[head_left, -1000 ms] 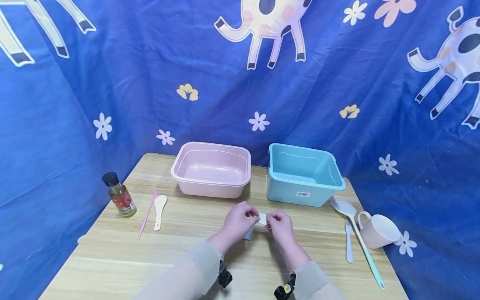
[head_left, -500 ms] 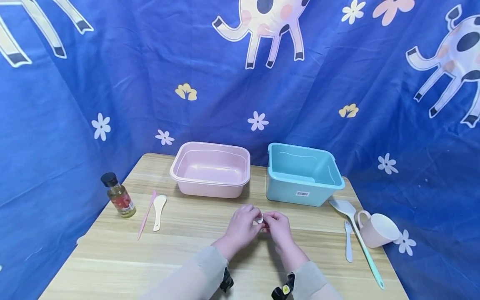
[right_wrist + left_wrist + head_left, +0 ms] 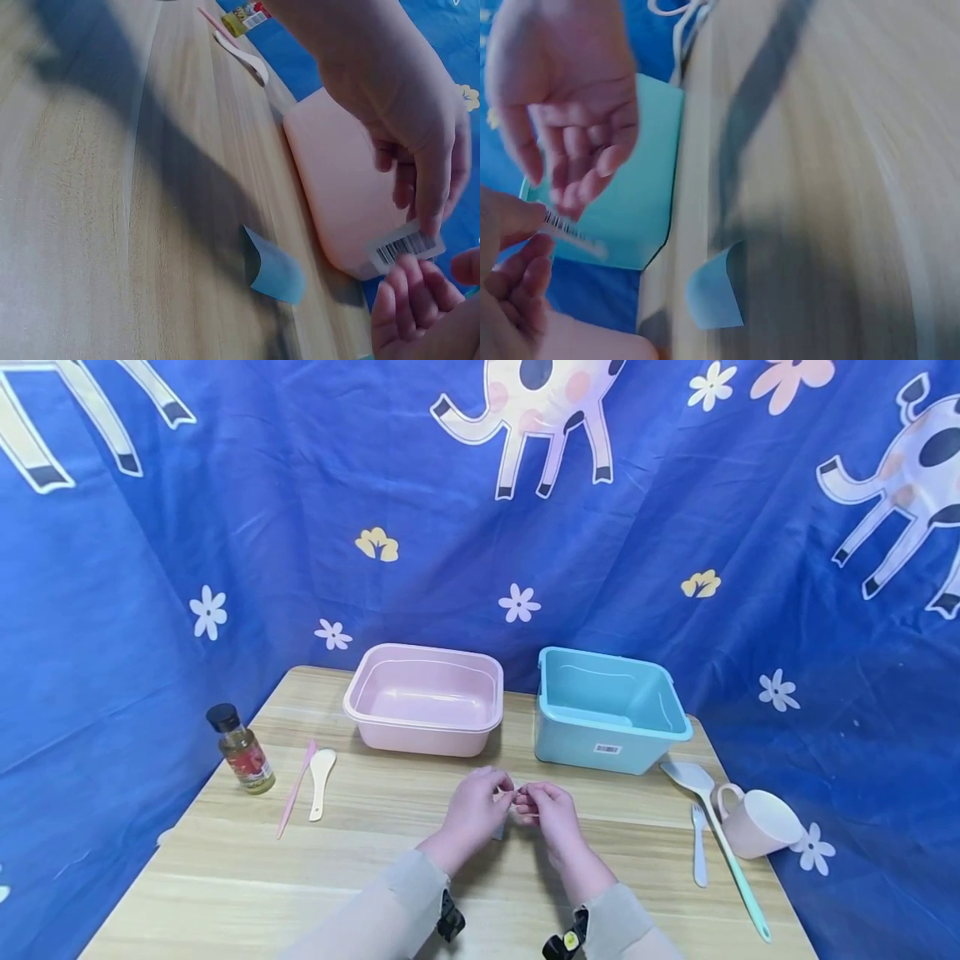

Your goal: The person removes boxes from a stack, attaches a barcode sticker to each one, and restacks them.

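My left hand pinches a small white barcode label between thumb and finger, above the table. In the left wrist view the label sticks out past the left fingertips. My right hand is close to the label's edge, its fingers loosely bent and the thumb apart from them, as the left wrist view shows. Below the hands a small curled piece of blue paper lies on the wooden table. From the head view the label is mostly hidden by the fingers.
Behind the hands stand a pink basin and a teal bin. On the left are a black-capped bottle, a pink stick-like utensil and a white spoon. A spatula, a fork and a mug lie at right.
One second ago the white label showed between both hands. The hands have since come closer together, the right one moving slightly left, and the right fingers have loosened from the label.
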